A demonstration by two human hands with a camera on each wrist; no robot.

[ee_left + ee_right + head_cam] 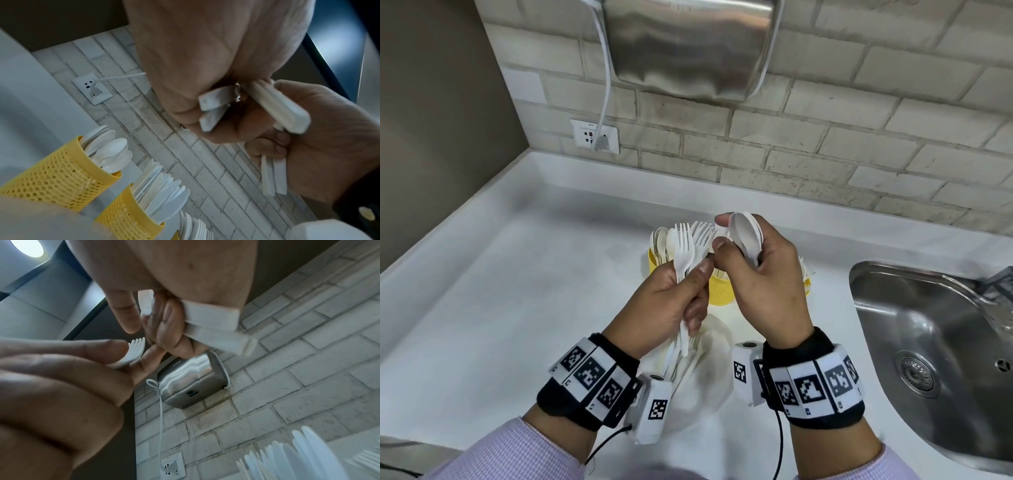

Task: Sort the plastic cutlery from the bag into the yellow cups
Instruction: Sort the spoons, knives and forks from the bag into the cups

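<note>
Both hands up over counter (517, 291): left hand (667, 308) fingers curled round white forks (685, 253), right hand (760, 281) gripping stacked spoons (746, 236). Bag (709, 363) below wrists. Yellow cups (720, 289) behind hold sorted cutlery. Wall dryer (191, 379) reads "AIKE".

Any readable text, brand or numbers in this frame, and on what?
"AIKE": on the steel hand dryer, seen upside down in the right wrist view.
"R2": on the right wristband, beneath its square markers.
Print on the wall socket: too small to read.
</note>
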